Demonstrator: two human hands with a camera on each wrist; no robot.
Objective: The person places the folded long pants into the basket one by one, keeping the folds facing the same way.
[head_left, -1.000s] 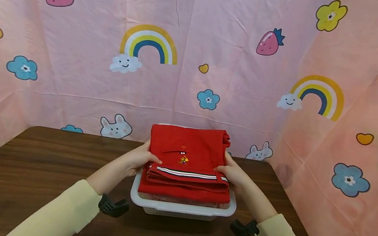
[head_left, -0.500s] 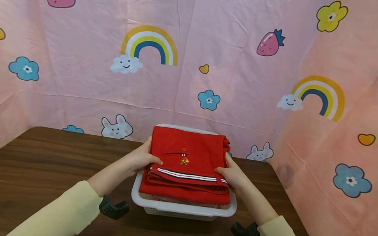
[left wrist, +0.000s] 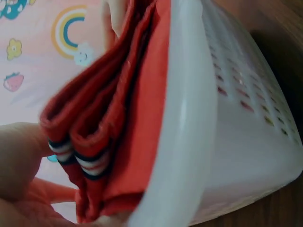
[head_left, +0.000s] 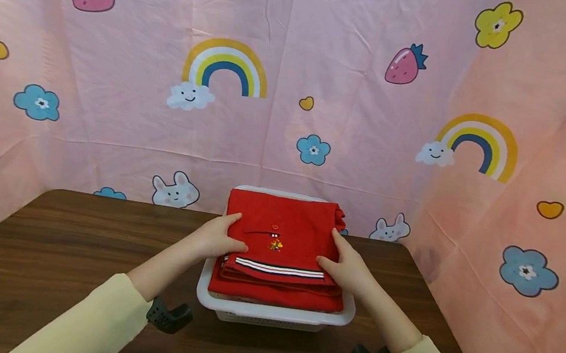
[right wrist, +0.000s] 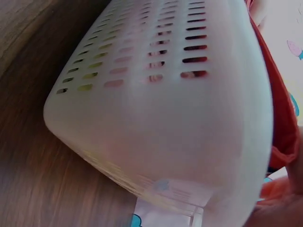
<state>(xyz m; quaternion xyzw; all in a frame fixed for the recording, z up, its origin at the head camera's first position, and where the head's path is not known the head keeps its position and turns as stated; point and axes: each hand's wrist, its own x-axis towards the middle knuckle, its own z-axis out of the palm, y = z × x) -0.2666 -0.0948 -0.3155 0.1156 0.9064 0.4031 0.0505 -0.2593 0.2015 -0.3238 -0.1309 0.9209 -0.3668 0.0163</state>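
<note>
A folded red garment with a striped hem and a small embroidered emblem lies in a white slotted basket at the middle of the table. My left hand rests flat on the garment's left top, fingers stretched over the cloth. On the right top, my right hand lies the same way, one finger along the edge. In the left wrist view the garment's layered folds stick up past the basket rim, next to my left hand. The right wrist view shows the basket wall and a strip of red cloth.
The basket stands on a dark brown wooden table. A pink backdrop printed with rainbows, strawberries and flowers closes in the back and both sides. Black camera mounts sit at my wrists, just above the tabletop.
Both hands have slid from the garment's sides onto its top. The garment sits slightly lower in the basket than before.
</note>
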